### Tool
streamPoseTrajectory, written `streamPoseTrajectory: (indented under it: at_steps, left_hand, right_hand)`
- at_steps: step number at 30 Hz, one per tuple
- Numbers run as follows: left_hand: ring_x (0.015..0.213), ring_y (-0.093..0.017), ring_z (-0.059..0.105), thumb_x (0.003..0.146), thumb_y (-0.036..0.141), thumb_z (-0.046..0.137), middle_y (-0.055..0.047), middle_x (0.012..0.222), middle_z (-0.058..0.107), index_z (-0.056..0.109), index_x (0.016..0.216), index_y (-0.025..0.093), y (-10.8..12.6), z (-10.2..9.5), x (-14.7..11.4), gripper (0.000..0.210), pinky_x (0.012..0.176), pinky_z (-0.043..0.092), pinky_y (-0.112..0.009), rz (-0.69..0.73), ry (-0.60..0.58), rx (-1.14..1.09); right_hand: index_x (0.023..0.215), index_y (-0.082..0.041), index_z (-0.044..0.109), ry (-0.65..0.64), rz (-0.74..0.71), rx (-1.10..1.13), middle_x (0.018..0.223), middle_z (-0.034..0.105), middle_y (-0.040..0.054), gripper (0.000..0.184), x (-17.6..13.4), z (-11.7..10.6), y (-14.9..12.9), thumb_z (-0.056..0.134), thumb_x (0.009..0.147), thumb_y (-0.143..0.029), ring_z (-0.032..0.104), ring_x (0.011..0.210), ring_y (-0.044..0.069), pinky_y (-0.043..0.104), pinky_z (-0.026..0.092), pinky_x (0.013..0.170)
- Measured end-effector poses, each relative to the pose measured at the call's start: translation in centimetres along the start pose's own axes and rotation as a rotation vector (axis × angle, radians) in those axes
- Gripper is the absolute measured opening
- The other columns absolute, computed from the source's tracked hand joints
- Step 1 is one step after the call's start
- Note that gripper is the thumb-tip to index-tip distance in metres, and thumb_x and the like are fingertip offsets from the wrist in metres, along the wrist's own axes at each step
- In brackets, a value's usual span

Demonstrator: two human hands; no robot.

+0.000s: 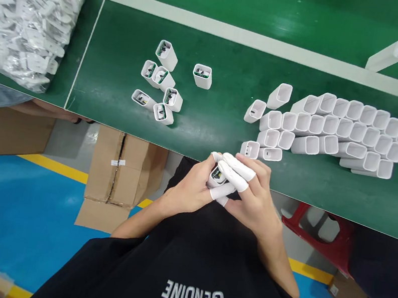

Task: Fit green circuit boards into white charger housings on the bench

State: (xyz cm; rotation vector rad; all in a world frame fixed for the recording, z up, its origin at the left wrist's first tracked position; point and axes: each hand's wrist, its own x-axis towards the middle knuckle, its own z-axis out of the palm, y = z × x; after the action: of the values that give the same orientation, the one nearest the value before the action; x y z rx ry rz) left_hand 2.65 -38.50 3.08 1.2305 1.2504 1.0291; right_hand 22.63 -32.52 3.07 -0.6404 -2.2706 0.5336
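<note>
Both my hands meet at the table's front edge, white finger covers on several fingertips. My left hand [197, 182] is closed around a white plastic housing [212, 181] with a green circuit board showing inside its open end. Over that end bend the fingers of my right hand [254, 194], closed against the housing; whether they pinch a small part is hidden. Just beyond my hands stand white housings with slots inside, the nearest housing [250, 149] almost at my right fingers. Left of centre is a loose group of housings with boards inside, among them one housing [202, 76] standing apart.
Rows of hollow white housings [343, 127] fill the right of the green table [127, 30]. A clear bag of white parts [27, 13] lies at far left, near another person's arm [53, 110]. Single housings stand on the far strip. Cardboard boxes [128, 173] and a red stool [322, 231] are below.
</note>
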Motion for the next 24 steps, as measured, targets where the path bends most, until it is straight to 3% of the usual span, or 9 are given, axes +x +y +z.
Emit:
streamPoseTrajectory:
  at_steps: [3,5,10,15,20,24]
  left_hand:
    - [0.087,-0.018,0.066,0.101,0.047,0.086,-0.002,0.107,0.072,0.062,0.127,0.024,0.2,0.1,-0.2,0.042,0.076,0.058,-0.031,-0.025,-0.033,-0.045]
    - [0.097,-0.021,0.073,0.1,0.045,0.087,-0.005,0.117,0.075,0.062,0.133,0.025,0.3,-0.2,-0.3,0.045,0.082,0.062,-0.034,-0.014,-0.054,-0.063]
    - [0.123,-0.03,0.079,0.094,0.041,0.093,-0.014,0.142,0.075,0.055,0.162,0.032,-0.5,-1.7,-0.6,0.078,0.106,0.068,-0.047,0.146,-0.112,-0.139]
    - [0.115,-0.025,0.081,0.093,0.032,0.095,-0.01,0.132,0.078,0.062,0.161,0.035,-1.1,-2.1,-0.7,0.076,0.102,0.07,-0.039,0.194,-0.072,-0.184]
    - [0.099,-0.02,0.075,0.089,0.032,0.099,-0.004,0.114,0.07,0.068,0.154,0.034,-0.8,-1.6,-0.5,0.072,0.09,0.068,-0.034,0.329,0.029,-0.112]
    - [0.093,-0.02,0.07,0.086,0.042,0.101,-0.004,0.11,0.065,0.063,0.16,0.033,-0.5,-2.1,-0.1,0.084,0.082,0.066,-0.035,0.404,-0.018,-0.06]
  right_hand:
    - [0.159,-0.031,0.064,0.04,-0.024,-0.021,0.139,0.083,0.0101,0.071,-0.4,0.6,0.6,0.084,0.093,-0.015,0.078,0.126,0.035,0.059,0.064,0.106]
    - [0.154,-0.036,0.068,0.061,-0.004,0.009,0.13,0.085,0.0052,0.067,-0.6,0.8,0.8,0.087,0.092,-0.019,0.08,0.118,0.032,0.058,0.064,0.106]
    - [0.142,-0.041,0.073,0.173,-0.001,0.016,0.112,0.087,0.0003,0.061,-0.4,0.7,0.7,0.098,0.088,-0.035,0.08,0.097,0.028,0.056,0.064,0.097]
    - [0.144,-0.036,0.07,0.251,0.012,0.05,0.122,0.086,0.0062,0.07,-0.7,1.1,0.4,0.103,0.083,-0.032,0.08,0.103,0.031,0.055,0.067,0.09]
    - [0.131,-0.041,0.072,0.271,0.018,0.07,0.129,0.083,0.0042,0.061,-1.3,1.4,0.3,0.105,0.08,-0.034,0.081,0.106,0.03,0.055,0.068,0.091]
    - [0.131,-0.038,0.07,0.282,0.067,0.183,0.122,0.085,0.0054,0.058,-0.8,1.2,-0.3,0.101,0.083,-0.032,0.082,0.101,0.031,0.054,0.069,0.087]
